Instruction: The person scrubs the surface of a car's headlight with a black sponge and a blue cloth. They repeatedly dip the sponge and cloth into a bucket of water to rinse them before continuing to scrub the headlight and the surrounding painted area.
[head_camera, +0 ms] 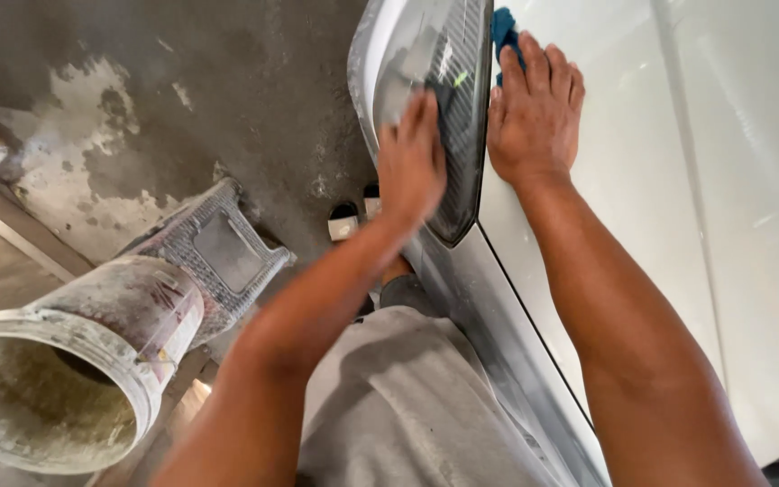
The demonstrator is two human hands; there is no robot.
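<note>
My left hand (pixel 410 162) lies flat, fingers together, on the clear lens of a car headlight (pixel 462 54); a dark patch sits under its fingertips, and I cannot tell whether it is a pad. My right hand (pixel 534 113) presses palm-down on the white car body panel (pixel 642 180) just right of the headlight. A blue cloth (pixel 503 29) pokes out from under its fingertips. Both forearms reach forward from the bottom of the view.
A dirty white bucket (pixel 74 370) stands at lower left beside a grey plastic step stool (pixel 223 248). The floor (pixel 227 81) is stained grey concrete. My grey trousers (pixel 398 406) fill the bottom centre, next to the grey bumper edge (pixel 489 316).
</note>
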